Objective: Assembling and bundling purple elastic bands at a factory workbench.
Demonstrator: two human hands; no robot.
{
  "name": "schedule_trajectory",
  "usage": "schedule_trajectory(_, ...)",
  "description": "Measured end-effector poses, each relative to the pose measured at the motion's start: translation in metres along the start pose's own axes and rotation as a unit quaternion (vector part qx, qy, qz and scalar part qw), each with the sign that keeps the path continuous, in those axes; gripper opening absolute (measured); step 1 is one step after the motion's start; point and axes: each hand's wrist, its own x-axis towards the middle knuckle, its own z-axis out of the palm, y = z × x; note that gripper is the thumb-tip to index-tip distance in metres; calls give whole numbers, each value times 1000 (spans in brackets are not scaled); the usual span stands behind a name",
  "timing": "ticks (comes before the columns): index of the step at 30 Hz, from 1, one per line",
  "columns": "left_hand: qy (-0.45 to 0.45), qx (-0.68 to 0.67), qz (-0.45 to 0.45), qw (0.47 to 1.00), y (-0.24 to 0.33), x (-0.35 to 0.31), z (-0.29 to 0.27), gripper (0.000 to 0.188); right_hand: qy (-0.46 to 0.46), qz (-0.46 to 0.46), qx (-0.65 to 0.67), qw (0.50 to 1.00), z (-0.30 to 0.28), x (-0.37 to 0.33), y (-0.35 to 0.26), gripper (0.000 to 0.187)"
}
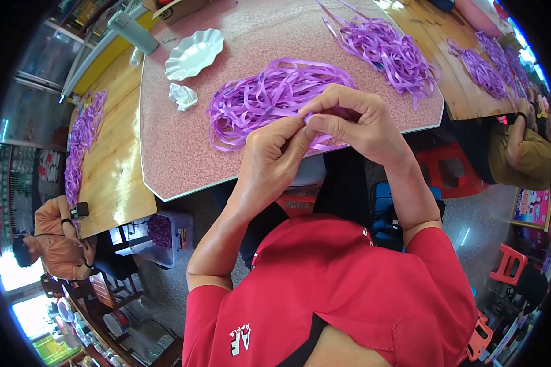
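Note:
A loose heap of purple ribbon (269,98) lies on the pink speckled table (190,153) right in front of me. Over its near right edge my two hands meet, fingertips touching. My left hand (274,150) pinches a bit of purple ribbon between thumb and fingers. My right hand (355,119) closes on the same spot with thumb and forefinger. Only a small purple piece shows between the fingertips; the rest there is hidden by the fingers. Ribbon strands run from the heap beneath both hands.
Beyond the heap sit a scalloped white dish (194,54), crumpled white tissue (182,96) and a grey-green bottle (133,32). A second purple ribbon heap (389,52) lies far right. People sit at wooden tables (119,165) on both sides. A clear bin (165,238) stands at lower left.

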Motion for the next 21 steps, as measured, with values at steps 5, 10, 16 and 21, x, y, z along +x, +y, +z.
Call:
schedule_trajectory(5, 58, -89, -45, 993, 6, -2, 4, 12, 19, -21, -1, 1000, -4, 1, 9, 15)
schedule_trajectory(10, 74, -15, 35, 997, 1, -4, 0, 16, 36, -49, 13, 998, 1, 2, 13, 15)
schedule_trajectory(16, 83, -44, 72, 993, 1, -3, -2, 11, 27, -43, 39, 998, 4, 0, 7, 15)
schedule_trajectory(21, 82, -92, 8, 992, 13, -6, -3, 11, 34, -56, 43, 997, -3, 0, 5, 14)
